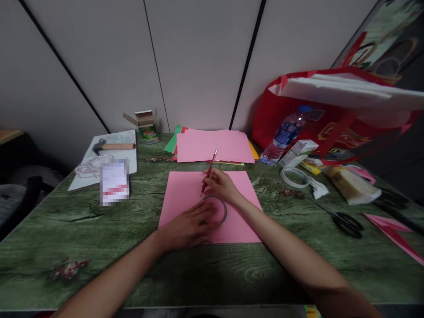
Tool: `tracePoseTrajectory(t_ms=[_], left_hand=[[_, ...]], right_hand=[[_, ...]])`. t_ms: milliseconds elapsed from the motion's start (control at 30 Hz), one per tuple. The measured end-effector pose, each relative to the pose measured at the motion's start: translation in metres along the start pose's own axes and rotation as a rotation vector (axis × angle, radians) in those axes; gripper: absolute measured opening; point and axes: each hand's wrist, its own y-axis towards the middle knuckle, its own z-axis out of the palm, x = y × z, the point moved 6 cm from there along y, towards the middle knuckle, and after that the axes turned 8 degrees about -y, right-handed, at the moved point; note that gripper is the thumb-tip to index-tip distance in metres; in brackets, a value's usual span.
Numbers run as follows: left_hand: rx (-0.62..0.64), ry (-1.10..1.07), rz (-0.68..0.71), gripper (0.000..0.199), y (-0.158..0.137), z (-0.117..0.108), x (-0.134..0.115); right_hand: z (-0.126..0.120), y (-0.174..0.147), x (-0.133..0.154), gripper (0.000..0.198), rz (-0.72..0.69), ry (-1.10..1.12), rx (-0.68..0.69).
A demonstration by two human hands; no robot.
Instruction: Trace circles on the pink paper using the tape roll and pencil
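A sheet of pink paper (179, 190) lies flat on the table in front of me. My left hand (192, 226) rests on it, fingers stretched out and pressed over a thin dark round ring (226, 213), covering its left part. Whether the ring has a clear middle, I cannot tell. In my right hand (223, 184) is a red pencil (211, 164), gripped in the fingertips and tilted. Its tip points down at the paper, just beyond the ring's upper left edge; contact is too small to make out.
Behind lies a stack of coloured paper (215, 145). To the left are a phone (114, 182), a hammer (115, 146) and a small open box (148, 131). On the right stand a bottle (285, 137) and red bag (268, 115), with tape (294, 177) and scissors (346, 224) nearer.
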Motion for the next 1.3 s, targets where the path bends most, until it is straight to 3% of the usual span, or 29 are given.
tracePoseTrajectory(t_ms=[800, 1067, 1300], left_hand=[[0.034, -0.069, -0.054, 0.042, 0.000, 0.000, 0.004], [0.090, -0.101, -0.128, 0.040, 0.001, -0.001, 0.006], [0.088, -0.130, -0.141, 0.038, 0.003, -0.006, 0.005]], right_hand=[[0.007, 0.001, -0.008, 0.023, -0.032, -0.143, 0.060], [-0.015, 0.005, -0.009, 0.019, -0.118, -0.338, -0.020], [-0.040, -0.001, -0.013, 0.018, -0.109, -0.373, -0.060]])
